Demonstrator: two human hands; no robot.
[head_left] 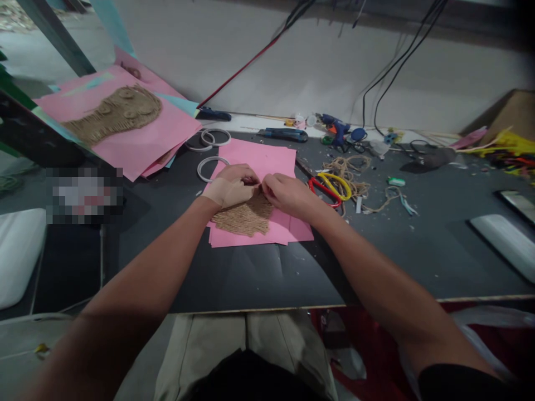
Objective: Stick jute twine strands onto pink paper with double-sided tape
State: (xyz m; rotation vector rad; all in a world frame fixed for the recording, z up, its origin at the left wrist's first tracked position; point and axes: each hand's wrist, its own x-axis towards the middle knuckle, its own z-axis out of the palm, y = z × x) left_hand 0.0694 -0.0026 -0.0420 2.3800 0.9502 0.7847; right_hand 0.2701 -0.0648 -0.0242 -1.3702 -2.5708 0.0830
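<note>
A fan-shaped piece of woven jute cord (246, 218) lies on a stack of pink paper sheets (276, 161) in the middle of the dark table. My left hand (232, 186) and my right hand (286, 192) meet at its top edge. Both have their fingers curled and pinched on the cord there. What sits between the fingertips is too small to make out.
Scissors with red and yellow handles (330, 188) and loose jute cord (346, 167) lie right of the paper. White rings (211, 161) lie to the left. A finished jute piece (115, 114) rests on pink sheets at back left. A glue gun (338, 129) and tools line the wall.
</note>
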